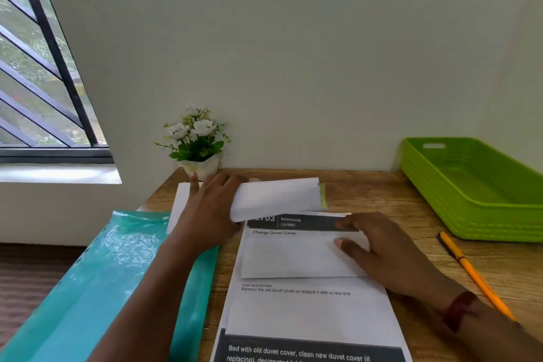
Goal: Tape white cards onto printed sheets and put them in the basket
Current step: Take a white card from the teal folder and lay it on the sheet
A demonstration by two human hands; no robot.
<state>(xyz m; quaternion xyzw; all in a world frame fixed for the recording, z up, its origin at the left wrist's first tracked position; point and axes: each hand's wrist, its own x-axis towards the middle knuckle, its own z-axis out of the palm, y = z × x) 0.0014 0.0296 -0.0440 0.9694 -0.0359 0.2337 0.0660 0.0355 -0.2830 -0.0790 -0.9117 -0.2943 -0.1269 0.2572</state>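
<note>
At far left, a teal folder (pixel 97 273) is lying under my arm. My left hand (pixel 210 209) is gripping a bundle of cards (pixel 276 197), covering the top of the printed sheet (pixel 308 311). My right hand (pixel 382 253) is pressing flat fingers on the white card (pixel 288 258) there; a pencil (pixel 470 270) and green basket (pixel 440 209) are sitting beyond.

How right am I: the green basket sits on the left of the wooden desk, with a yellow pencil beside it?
Wrong side: the head view shows the green basket on the right of the wooden desk. The yellow pencil does lie beside it.
</note>
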